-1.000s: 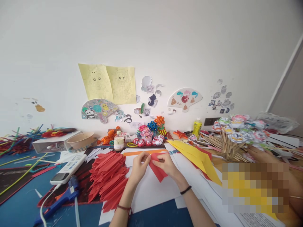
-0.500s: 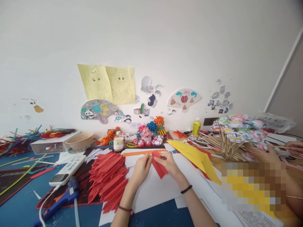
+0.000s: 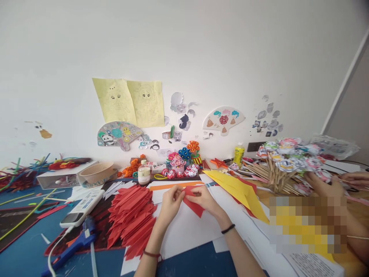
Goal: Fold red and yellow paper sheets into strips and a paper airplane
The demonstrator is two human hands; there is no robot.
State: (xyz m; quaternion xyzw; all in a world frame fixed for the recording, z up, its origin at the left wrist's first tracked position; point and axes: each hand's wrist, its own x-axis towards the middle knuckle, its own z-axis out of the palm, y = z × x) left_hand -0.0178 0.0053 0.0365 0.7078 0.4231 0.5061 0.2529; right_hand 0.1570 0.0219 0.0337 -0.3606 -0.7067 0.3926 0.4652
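Both hands meet over a red paper piece [image 3: 194, 206]. Left hand [image 3: 170, 202] closed, fingertips pinching the paper's upper left edge. Right hand [image 3: 206, 200] closed, fingers pinching the upper right part; the paper's pointed lower end hangs out beneath it. Paper held just above white sheets [image 3: 187, 231] lying on the surface [image 3: 25, 246], directly under the hands. Black band on right wrist, red string on left wrist.

Just left of the left hand: pile of folded red papers [image 3: 131, 215]. Further left: white remote control [image 3: 82, 207], and below it a blue glue gun [image 3: 73, 246]. Beyond the hands, toward the wall: small bottle [image 3: 143, 172], cluster of paper flowers [image 3: 184, 163]. Right of the right hand: yellow paper [image 3: 239, 190], then a bundle of paper flowers on sticks [image 3: 284, 165]. Far right: another person's hand [image 3: 325, 184] next to that bundle.
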